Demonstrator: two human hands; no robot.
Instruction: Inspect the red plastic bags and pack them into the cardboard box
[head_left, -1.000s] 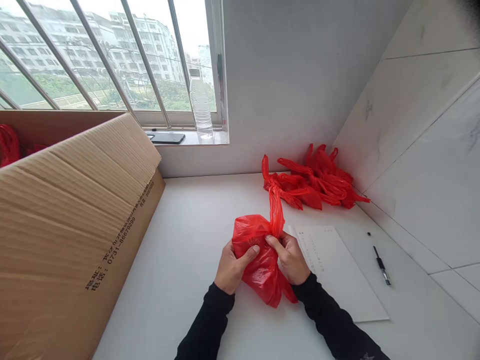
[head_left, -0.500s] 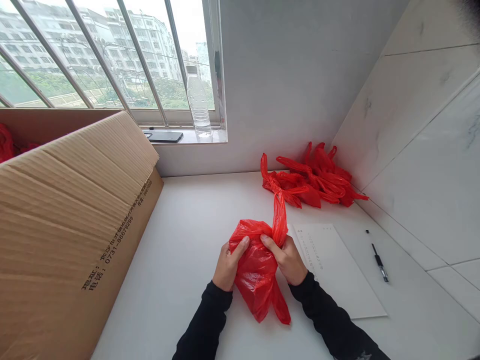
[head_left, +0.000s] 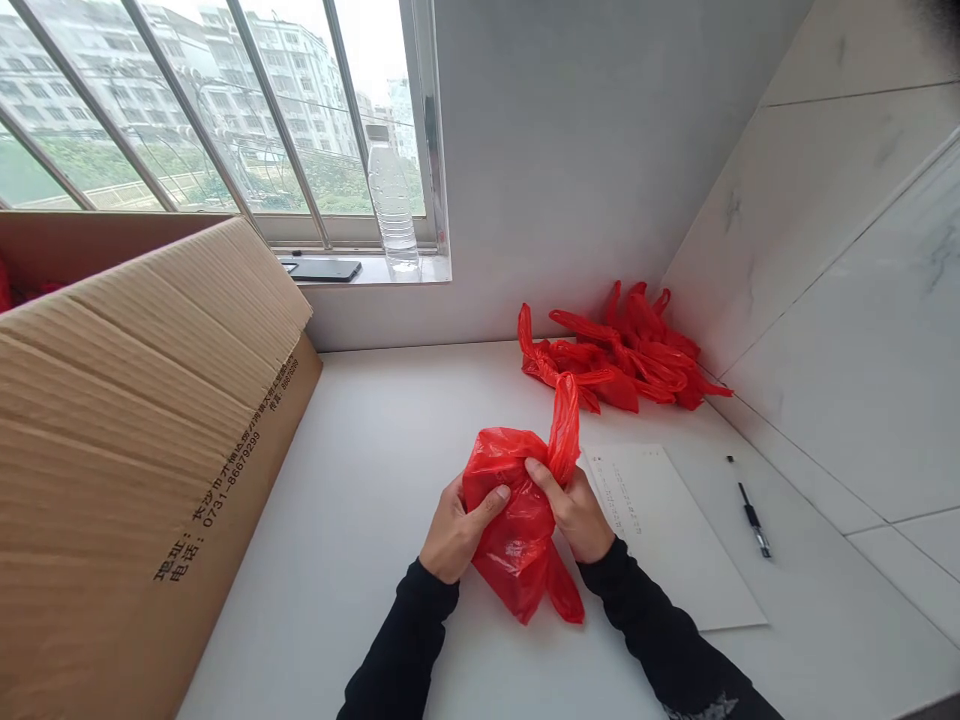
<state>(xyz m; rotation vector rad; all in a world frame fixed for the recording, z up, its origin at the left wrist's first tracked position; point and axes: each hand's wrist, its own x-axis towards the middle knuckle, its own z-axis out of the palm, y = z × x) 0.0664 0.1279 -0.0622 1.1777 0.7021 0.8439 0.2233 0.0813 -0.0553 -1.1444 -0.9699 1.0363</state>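
Note:
A red plastic bag (head_left: 514,540) is held up over the white table between both my hands. One handle loop sticks up at its top right and another hangs down at the lower right. My left hand (head_left: 463,525) grips its left side, thumb pressed on the front. On the right, my right hand (head_left: 576,508) clasps the bag near the base of the upper handle, with its thumb on the gathered plastic. The fingers behind the bag are hidden, and its contents cannot be made out.
Several red plastic bags (head_left: 622,355) lie piled against the back wall. A sheet of paper (head_left: 675,545) and an uncapped pen (head_left: 753,520) are at the right. At the left stands a large cardboard box (head_left: 150,430). A bottle (head_left: 393,210) and a phone (head_left: 324,270) rest on the windowsill.
The bag has tilted and risen slightly in my hands. My left thumb has slid right and a little down across its front, while my right thumb has moved slightly up.

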